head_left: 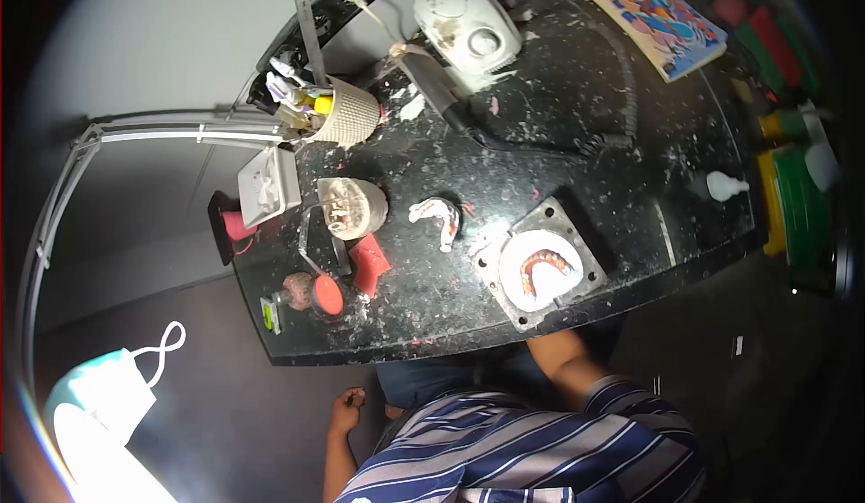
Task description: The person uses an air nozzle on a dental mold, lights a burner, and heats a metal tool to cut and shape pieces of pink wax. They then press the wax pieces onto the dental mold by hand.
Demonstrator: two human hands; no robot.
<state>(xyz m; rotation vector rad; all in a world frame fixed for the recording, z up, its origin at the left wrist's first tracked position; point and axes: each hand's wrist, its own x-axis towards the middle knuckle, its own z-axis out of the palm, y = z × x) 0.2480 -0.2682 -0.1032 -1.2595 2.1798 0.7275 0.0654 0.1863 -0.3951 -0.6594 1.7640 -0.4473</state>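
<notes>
The left hand (348, 409) hangs low, fingers curled in, contents unclear; the right hand is hidden beneath the counter (423, 318), its grip untellable. Near the front edge, apparently for easy reach, a metal frame (587, 260) lies flat, its red arch (532, 267) uppermost.

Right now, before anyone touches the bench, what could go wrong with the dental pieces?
1. The metal flask sits close to the front edge of the desk; a bump might tip it off.
2. The loose horseshoe-shaped dental piece lies on a debris-specked surface, so it could get knocked or pick up grit.
3. The dark cable runs loose across the desk; a tug might drag the attached handpiece.
</notes>
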